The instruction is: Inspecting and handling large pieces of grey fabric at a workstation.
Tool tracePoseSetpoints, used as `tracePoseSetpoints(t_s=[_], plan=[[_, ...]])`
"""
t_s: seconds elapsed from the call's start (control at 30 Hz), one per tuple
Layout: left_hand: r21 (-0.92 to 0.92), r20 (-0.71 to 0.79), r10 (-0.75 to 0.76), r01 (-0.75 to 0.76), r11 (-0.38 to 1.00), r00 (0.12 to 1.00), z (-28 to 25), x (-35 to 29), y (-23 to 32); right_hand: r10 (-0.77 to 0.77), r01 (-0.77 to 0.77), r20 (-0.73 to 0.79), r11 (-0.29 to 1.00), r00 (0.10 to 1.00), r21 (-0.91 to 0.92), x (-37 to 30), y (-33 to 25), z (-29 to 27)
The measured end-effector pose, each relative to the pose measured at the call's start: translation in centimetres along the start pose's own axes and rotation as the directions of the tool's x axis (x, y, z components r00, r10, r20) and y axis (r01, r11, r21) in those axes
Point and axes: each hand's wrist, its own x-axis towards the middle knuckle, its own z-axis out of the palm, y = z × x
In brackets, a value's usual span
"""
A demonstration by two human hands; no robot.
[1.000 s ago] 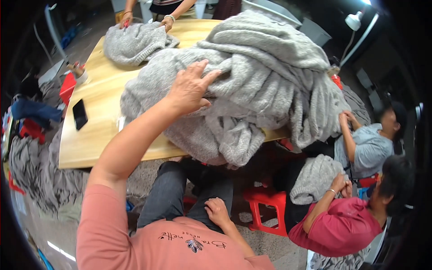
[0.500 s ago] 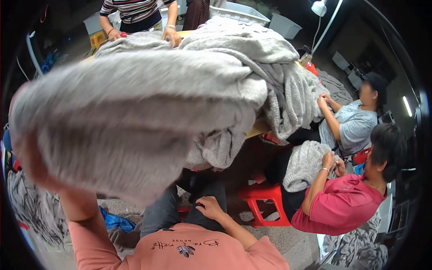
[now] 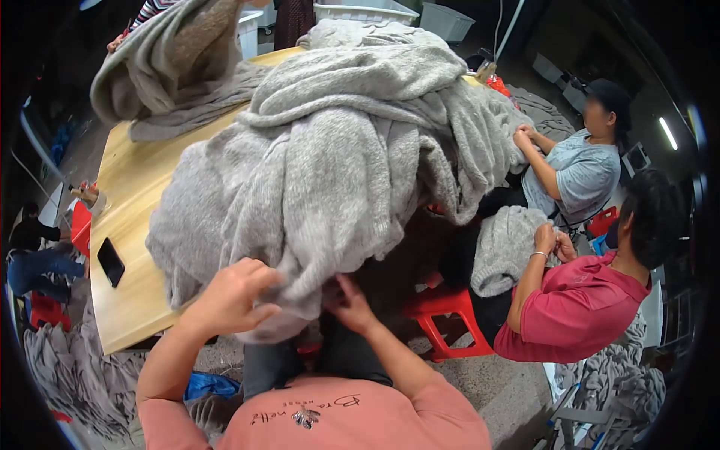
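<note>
A big heap of light grey knitted garments covers much of the table, and its near folds hang over the front edge toward my lap. My left hand is beside the lowest hanging fold, thumb and fingers apart, with no fabric gripped. Under the same fold, close to my lap, is my right hand; its fingers look spread, though shadow and fabric partly hide them. Whether its fingertips touch the knit is hard to see.
A phone lies on the wooden table. Across it, a person lifts another grey knit. Two people at the right handle grey knits, near a red stool. More knits are piled at lower left.
The grey knit my left hand held up at the left has come down onto the heap. That hand has moved right, and my right hand has risen from my lap. The person opposite has raised a knit.
</note>
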Motion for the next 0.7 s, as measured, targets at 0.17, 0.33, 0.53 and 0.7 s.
tracePoseSetpoints(t_s=[0.17,0.33,0.53,0.7], plan=[[-0.075,-0.420,0.167,-0.218,0.973,0.892,-3.5,8.5,-0.7,0.298,-0.229,0.395,0.950,0.869,-0.212,-1.6,0.3,0.5],[0.347,-0.671,0.106,0.184,0.920,0.734,-4.4,23.0,-8.9,0.253,-0.096,0.508,0.945,0.823,-0.314,-4.0,1.1,-1.0],[0.102,-0.877,-0.020,0.227,0.969,0.479,-6.7,28.2,-11.8,0.371,-0.279,0.279,0.906,0.886,-0.319,-6.1,1.7,-4.9],[-0.253,-0.868,-0.160,-0.142,0.957,0.471,-10.4,15.3,-0.4,0.322,-0.285,0.277,0.944,0.905,-0.164,-4.4,0.8,-5.8]])
